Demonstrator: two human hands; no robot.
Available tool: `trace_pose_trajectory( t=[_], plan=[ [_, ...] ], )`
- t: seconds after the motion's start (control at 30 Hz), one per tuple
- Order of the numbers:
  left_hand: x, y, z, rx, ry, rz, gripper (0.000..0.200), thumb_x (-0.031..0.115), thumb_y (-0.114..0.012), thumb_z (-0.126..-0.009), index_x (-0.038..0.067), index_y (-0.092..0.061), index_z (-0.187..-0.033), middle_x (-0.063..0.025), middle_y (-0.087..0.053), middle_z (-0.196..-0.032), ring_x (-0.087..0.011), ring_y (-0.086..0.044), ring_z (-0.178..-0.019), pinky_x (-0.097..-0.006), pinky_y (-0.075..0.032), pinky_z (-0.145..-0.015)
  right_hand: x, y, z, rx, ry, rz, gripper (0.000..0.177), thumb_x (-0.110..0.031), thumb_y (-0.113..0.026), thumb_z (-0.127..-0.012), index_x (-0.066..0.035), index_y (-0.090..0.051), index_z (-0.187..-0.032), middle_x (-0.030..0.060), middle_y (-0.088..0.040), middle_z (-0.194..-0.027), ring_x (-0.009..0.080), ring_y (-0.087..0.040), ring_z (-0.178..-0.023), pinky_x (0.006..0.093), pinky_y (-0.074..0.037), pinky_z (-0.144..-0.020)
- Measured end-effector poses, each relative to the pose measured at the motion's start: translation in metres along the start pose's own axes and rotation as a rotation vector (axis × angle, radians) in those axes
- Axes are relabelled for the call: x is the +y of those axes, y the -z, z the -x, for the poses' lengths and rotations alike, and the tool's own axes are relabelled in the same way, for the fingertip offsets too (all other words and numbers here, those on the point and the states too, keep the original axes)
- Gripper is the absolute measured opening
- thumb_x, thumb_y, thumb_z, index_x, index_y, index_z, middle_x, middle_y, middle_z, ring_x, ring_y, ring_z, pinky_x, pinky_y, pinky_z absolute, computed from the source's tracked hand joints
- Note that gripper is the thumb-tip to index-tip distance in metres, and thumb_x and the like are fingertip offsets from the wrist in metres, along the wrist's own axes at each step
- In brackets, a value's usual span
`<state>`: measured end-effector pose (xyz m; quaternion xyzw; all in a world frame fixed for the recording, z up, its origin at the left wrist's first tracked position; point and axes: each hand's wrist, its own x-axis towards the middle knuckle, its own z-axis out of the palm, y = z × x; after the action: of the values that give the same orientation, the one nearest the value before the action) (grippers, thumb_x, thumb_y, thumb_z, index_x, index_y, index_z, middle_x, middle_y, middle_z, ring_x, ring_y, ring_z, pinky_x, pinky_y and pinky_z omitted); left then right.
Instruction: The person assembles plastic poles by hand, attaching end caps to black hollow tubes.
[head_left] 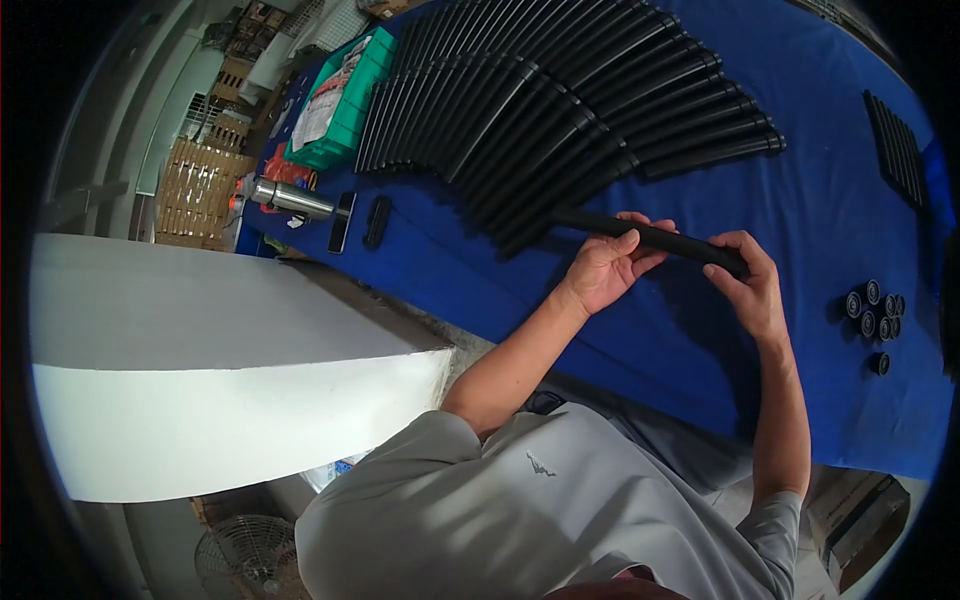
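Observation:
A black tube (pixel 668 240) lies across both of my hands above the blue cloth (pixel 640 320). My left hand (pixel 610 262) is closed around its middle, thumb on top. At the tube's right end, my right hand (pixel 748 280) grips it between thumb and fingers. The tube's left end reaches toward a wide fan of black tubes (pixel 500 110) laid side by side on the cloth. Several small round black caps (pixel 868 322) stand to the right of my right hand.
At the upper left sits a green crate (pixel 372 90) with paper in it. Near it lie a steel flask (pixel 292 198), a phone (pixel 342 222) and a black object (pixel 377 222). More black tubes (pixel 895 150) lie far right. A white block-like surface (pixel 240 410) borders the table on the left.

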<state>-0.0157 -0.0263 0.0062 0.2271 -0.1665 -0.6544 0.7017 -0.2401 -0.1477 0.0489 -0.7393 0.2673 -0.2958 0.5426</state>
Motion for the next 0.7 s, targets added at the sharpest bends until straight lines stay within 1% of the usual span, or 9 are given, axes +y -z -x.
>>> trace_pose_trajectory(
  t=[0.03,0.13,0.23,0.27,0.33,0.43,0.53,0.63,0.7],
  plan=[
    [-0.0004,-0.0002,0.0002,-0.003,-0.006,0.006,0.022,0.013,-0.066,-0.1,0.009,-0.065,-0.121,-0.0195,-0.063,-0.137,-0.0312,-0.056,-0.135,-0.0432,-0.051,-0.113,-0.0015,-0.0008,0.0004,0.012,-0.037,-0.034,0.029,-0.011,-0.077,-0.089,-0.001,-0.065,-0.114,0.0014,-0.061,-0.085,0.0097,-0.057,-0.074,0.0257,-0.046,-0.067],
    [-0.0008,-0.0006,-0.0001,-0.003,-0.006,0.031,0.022,0.013,-0.067,-0.099,0.009,-0.065,-0.121,-0.0196,-0.063,-0.137,-0.0314,-0.056,-0.135,-0.0429,-0.052,-0.113,-0.0056,0.0034,-0.0002,-0.088,-0.281,-0.255,0.03,-0.01,-0.078,-0.087,-0.003,-0.065,-0.113,0.001,-0.059,-0.088,0.0102,-0.054,-0.077,0.0269,-0.044,-0.069],
    [0.0001,-0.0027,-0.0004,0.005,-0.004,0.022,0.023,0.012,-0.068,-0.099,0.01,-0.065,-0.121,-0.0183,-0.065,-0.134,-0.0293,-0.059,-0.132,-0.0397,-0.054,-0.11,0.0005,0.0027,0.0008,-0.022,0.017,0.09,0.032,-0.01,-0.078,-0.087,-0.002,-0.065,-0.115,0.0016,-0.06,-0.087,0.0104,-0.056,-0.077,0.0273,-0.045,-0.069],
    [0.0003,-0.0033,-0.0005,0.008,-0.004,0.013,0.023,0.012,-0.069,-0.098,0.011,-0.065,-0.121,-0.0176,-0.066,-0.133,-0.0282,-0.06,-0.131,-0.0381,-0.055,-0.108,-0.0003,0.0021,0.0009,-0.018,0.021,0.08,0.032,-0.01,-0.078,-0.087,-0.003,-0.065,-0.114,0.0017,-0.06,-0.087,0.0107,-0.057,-0.077,0.0274,-0.045,-0.069],
    [-0.0008,-0.0003,-0.0007,-0.007,-0.015,0.015,0.024,0.013,-0.068,-0.099,0.01,-0.065,-0.122,-0.0187,-0.064,-0.135,-0.0302,-0.058,-0.133,-0.0409,-0.054,-0.11,-0.0026,0.0007,0.0011,-0.011,0.03,0.06,0.03,-0.01,-0.078,-0.087,-0.003,-0.065,-0.113,0.002,-0.061,-0.088,0.0111,-0.057,-0.078,0.0277,-0.045,-0.069],
    [-0.0009,-0.0026,0.0002,-0.005,-0.018,0.005,0.024,0.013,-0.068,-0.099,0.009,-0.066,-0.123,-0.0192,-0.063,-0.137,-0.031,-0.057,-0.134,-0.042,-0.053,-0.111,-0.0013,0.0016,0.0011,-0.064,-0.238,-0.298,0.03,-0.009,-0.077,-0.086,-0.003,-0.065,-0.113,0.0027,-0.062,-0.088,0.0126,-0.058,-0.08,0.0297,-0.045,-0.07],
    [-0.0002,-0.0025,0.0005,0.016,-0.007,0.008,0.024,0.013,-0.067,-0.099,0.009,-0.066,-0.123,-0.0191,-0.063,-0.137,-0.0309,-0.058,-0.134,-0.0419,-0.054,-0.11,0.0007,0.0009,0.0002,-0.007,0.045,0.004,0.029,-0.008,-0.076,-0.089,-0.002,-0.065,-0.114,0.0027,-0.063,-0.089,0.0112,-0.06,-0.079,0.028,-0.047,-0.07],
    [-0.001,0.0005,0.0,0.015,-0.006,0.027,0.025,0.013,-0.068,-0.099,0.009,-0.066,-0.123,-0.0189,-0.063,-0.137,-0.0307,-0.058,-0.133,-0.0418,-0.054,-0.11,-0.0024,0.0,-0.001,0.03,0.186,0.163,0.027,-0.009,-0.074,-0.092,0.001,-0.065,-0.116,0.0043,-0.066,-0.089,0.0101,-0.062,-0.078,0.0254,-0.049,-0.07],
    [-0.0016,-0.0002,-0.0009,0.004,-0.013,0.028,0.025,0.013,-0.068,-0.099,0.01,-0.066,-0.123,-0.0189,-0.063,-0.137,-0.0304,-0.059,-0.132,-0.0414,-0.054,-0.109,-0.0044,0.0023,0.0008,-0.011,-0.022,-0.092,0.026,-0.009,-0.073,-0.093,0.002,-0.066,-0.115,0.0053,-0.067,-0.09,0.0099,-0.064,-0.078,0.0242,-0.05,-0.07]
  ],
)
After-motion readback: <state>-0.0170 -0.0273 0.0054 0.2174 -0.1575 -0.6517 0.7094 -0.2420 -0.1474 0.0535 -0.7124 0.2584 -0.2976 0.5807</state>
